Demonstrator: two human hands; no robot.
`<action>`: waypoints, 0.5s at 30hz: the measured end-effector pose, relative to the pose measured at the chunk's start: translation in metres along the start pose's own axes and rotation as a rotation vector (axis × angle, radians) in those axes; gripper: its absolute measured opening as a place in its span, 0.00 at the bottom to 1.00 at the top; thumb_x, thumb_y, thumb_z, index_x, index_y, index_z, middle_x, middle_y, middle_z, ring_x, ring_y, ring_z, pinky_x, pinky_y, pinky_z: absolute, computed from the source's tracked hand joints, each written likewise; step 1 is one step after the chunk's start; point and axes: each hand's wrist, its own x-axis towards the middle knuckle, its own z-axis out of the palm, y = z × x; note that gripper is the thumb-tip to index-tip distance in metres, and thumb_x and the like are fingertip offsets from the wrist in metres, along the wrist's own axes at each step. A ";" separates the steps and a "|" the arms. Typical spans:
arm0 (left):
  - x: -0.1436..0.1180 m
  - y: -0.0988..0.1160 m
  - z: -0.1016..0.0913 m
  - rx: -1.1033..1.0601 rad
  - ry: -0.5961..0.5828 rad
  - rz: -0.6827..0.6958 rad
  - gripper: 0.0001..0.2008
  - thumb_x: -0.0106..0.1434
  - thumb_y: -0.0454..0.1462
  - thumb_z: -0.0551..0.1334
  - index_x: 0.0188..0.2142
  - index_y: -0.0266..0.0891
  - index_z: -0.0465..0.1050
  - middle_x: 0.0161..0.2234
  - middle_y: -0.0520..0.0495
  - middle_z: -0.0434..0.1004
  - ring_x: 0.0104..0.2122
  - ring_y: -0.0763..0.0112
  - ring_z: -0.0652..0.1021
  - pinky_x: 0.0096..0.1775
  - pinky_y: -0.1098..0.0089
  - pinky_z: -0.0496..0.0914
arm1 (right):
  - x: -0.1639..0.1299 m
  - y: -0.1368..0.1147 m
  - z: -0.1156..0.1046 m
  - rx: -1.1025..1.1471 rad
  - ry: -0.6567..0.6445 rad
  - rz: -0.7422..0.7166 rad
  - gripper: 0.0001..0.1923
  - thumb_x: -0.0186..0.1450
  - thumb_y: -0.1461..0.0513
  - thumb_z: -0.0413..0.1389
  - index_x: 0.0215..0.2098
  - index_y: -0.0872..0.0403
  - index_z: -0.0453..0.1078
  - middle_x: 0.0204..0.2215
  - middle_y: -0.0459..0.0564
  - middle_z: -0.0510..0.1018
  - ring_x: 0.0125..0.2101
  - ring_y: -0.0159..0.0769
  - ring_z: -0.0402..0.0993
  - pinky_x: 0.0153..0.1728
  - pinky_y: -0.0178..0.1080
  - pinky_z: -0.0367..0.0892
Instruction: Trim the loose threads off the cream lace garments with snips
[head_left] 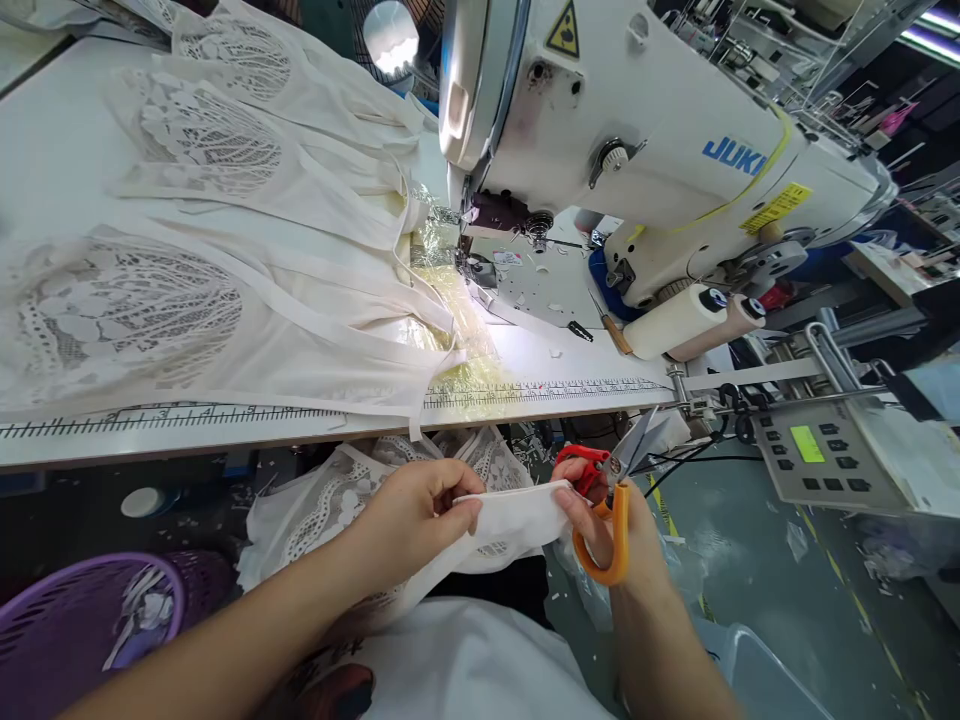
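Strip [517,515] pinched between both hands below counter [225,440]: left hand [420,510] fingers closed on it, right hand [607,530] grips strip plus scissors [611,500].

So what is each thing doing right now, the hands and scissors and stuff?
Left hand: pinching the white strip.
Right hand: holding the scissors and the strip's other end.
Scissors: blades open.
Lace pieces: lying flat on the table.
Control panel: screen lit green.
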 end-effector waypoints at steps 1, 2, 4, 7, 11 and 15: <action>0.001 -0.001 0.000 -0.023 -0.026 -0.013 0.04 0.51 0.35 0.59 0.22 0.40 0.72 0.19 0.51 0.72 0.21 0.71 0.68 0.24 0.74 0.60 | 0.000 0.000 0.000 -0.013 0.016 -0.012 0.06 0.62 0.58 0.56 0.33 0.50 0.63 0.29 0.46 0.70 0.26 0.33 0.66 0.24 0.36 0.63; 0.002 -0.002 0.000 -0.062 -0.059 -0.028 0.05 0.52 0.35 0.59 0.22 0.40 0.72 0.20 0.51 0.72 0.21 0.71 0.69 0.24 0.74 0.61 | 0.000 0.000 0.000 -0.022 0.031 -0.028 0.06 0.62 0.58 0.56 0.32 0.50 0.63 0.28 0.46 0.69 0.27 0.33 0.65 0.24 0.36 0.63; 0.004 -0.003 -0.001 -0.161 -0.119 -0.045 0.06 0.53 0.36 0.60 0.24 0.39 0.74 0.21 0.49 0.74 0.23 0.70 0.72 0.27 0.73 0.64 | 0.000 0.000 0.000 -0.026 0.050 -0.058 0.06 0.63 0.57 0.56 0.33 0.49 0.63 0.29 0.46 0.68 0.29 0.35 0.66 0.26 0.37 0.64; 0.008 -0.003 -0.003 -0.265 -0.124 -0.041 0.07 0.54 0.37 0.60 0.24 0.38 0.75 0.22 0.47 0.76 0.25 0.68 0.74 0.31 0.72 0.67 | 0.001 -0.001 0.000 -0.028 0.065 -0.067 0.07 0.63 0.57 0.56 0.34 0.48 0.61 0.30 0.47 0.68 0.30 0.37 0.67 0.27 0.39 0.64; 0.008 0.003 -0.003 -0.272 -0.092 -0.029 0.06 0.54 0.36 0.61 0.24 0.38 0.75 0.22 0.47 0.77 0.25 0.68 0.75 0.31 0.71 0.67 | 0.001 -0.003 0.000 -0.033 0.081 -0.084 0.07 0.63 0.56 0.55 0.34 0.48 0.61 0.30 0.47 0.68 0.30 0.37 0.67 0.28 0.40 0.64; 0.004 0.007 -0.002 -0.151 0.009 0.002 0.06 0.53 0.35 0.61 0.22 0.38 0.74 0.21 0.48 0.77 0.24 0.68 0.75 0.29 0.72 0.67 | 0.000 -0.003 0.002 -0.022 0.111 -0.094 0.07 0.62 0.57 0.56 0.34 0.47 0.62 0.30 0.46 0.69 0.30 0.36 0.67 0.28 0.39 0.64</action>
